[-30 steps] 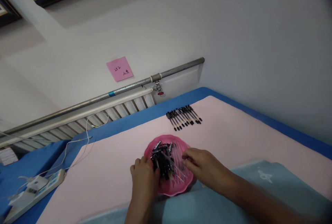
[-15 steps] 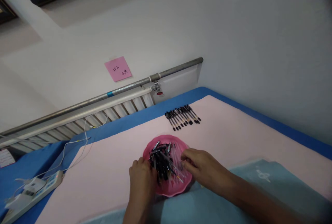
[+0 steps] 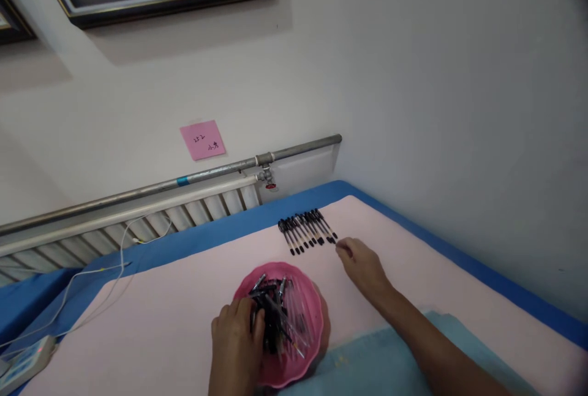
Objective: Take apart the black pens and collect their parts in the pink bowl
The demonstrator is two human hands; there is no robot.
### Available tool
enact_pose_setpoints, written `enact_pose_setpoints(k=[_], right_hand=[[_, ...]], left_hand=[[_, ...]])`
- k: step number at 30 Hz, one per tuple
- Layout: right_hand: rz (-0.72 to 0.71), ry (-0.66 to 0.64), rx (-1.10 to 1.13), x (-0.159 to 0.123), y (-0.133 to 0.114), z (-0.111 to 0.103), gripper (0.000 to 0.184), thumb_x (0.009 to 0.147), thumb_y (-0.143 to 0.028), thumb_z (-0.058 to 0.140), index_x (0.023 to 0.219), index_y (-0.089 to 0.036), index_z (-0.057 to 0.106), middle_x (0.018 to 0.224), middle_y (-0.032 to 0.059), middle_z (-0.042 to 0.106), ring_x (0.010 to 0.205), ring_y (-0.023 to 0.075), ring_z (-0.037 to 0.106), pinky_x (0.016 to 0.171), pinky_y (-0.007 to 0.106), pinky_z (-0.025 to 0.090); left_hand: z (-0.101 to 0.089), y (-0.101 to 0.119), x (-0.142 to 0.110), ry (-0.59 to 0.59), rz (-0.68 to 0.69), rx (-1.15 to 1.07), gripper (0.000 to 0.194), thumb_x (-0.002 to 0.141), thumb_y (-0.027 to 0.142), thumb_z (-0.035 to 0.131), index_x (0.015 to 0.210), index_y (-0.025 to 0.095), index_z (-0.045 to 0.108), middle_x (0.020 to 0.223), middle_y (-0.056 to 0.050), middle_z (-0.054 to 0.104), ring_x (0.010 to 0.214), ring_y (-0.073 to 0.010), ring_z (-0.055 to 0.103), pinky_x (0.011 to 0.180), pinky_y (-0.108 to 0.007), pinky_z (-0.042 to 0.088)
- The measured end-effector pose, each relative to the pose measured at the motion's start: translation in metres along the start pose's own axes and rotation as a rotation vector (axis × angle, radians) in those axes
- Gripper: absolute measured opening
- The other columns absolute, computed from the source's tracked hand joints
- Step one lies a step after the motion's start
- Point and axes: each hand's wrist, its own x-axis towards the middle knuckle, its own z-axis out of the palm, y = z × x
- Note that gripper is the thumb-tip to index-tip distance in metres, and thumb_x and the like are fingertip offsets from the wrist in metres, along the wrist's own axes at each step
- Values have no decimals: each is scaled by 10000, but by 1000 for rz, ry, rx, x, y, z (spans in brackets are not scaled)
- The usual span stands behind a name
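Observation:
A pink scalloped bowl (image 3: 316,328) holds a jumble of pen parts (image 3: 275,316): clear barrels, black pieces, thin refills and silvery tips. My left hand (image 3: 236,335) reaches over its left rim, fingers curled against the black parts; what they grip is hidden. Beyond the bowl lies a slanted row of clear pens with black caps (image 3: 305,231), side by side. My right hand (image 3: 362,264) is at the near right end of this row. Its thumb and forefinger are pinched together beside small black pieces (image 3: 331,240), and I cannot see what is between them.
Pink sheeting (image 3: 151,322) covers the blue table (image 3: 239,218). Light blue cloth (image 3: 367,359) lies at the near edge. At the left are a power strip (image 3: 27,359) and white cables (image 3: 122,255). A radiator (image 3: 206,209) and pipe (image 3: 220,171) run along the wall behind.
My right hand has moved from the bowl's right rim out to the near right end of the pen row. My left hand stays at the bowl, its fingers further in. The camera view has shifted.

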Motion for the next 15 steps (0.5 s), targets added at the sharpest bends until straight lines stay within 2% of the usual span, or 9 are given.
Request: enact_pose_setpoints(k=[4, 8, 12, 15], right_hand=[[75, 56, -70, 26, 20, 7, 271, 875, -239, 337, 937, -136, 579, 968, 112, 605, 882, 207, 569, 745, 317, 421], [87, 56, -140, 45, 26, 19, 227, 901, -235, 384, 982, -140, 574, 991, 88, 598, 900, 181, 566, 777, 318, 435], [126, 19, -200, 64, 30, 28, 204, 896, -290, 490, 1022, -153, 573, 1047, 59, 594, 895, 173, 580, 786, 368, 477], [148, -37, -210, 76, 35, 32, 239, 887, -314, 516, 1062, -161, 572, 1078, 61, 595, 911, 180, 590, 789, 384, 496]], left_hand=[[9, -7, 0, 101, 58, -95, 237, 856, 249, 404, 855, 217, 639, 891, -71, 681, 842, -231, 598, 765, -354, 396], [23, -25, 7, 159, 106, -165, 220, 846, 307, 444, 869, 238, 651, 863, -51, 696, 809, -225, 621, 727, -356, 435], [40, -41, 13, 251, 207, -199, 207, 828, 365, 489, 855, 249, 658, 821, -33, 710, 738, -216, 634, 645, -334, 448], [51, -43, 14, 361, 207, -242, 231, 841, 387, 463, 824, 251, 649, 782, -32, 699, 696, -210, 618, 639, -337, 436]])
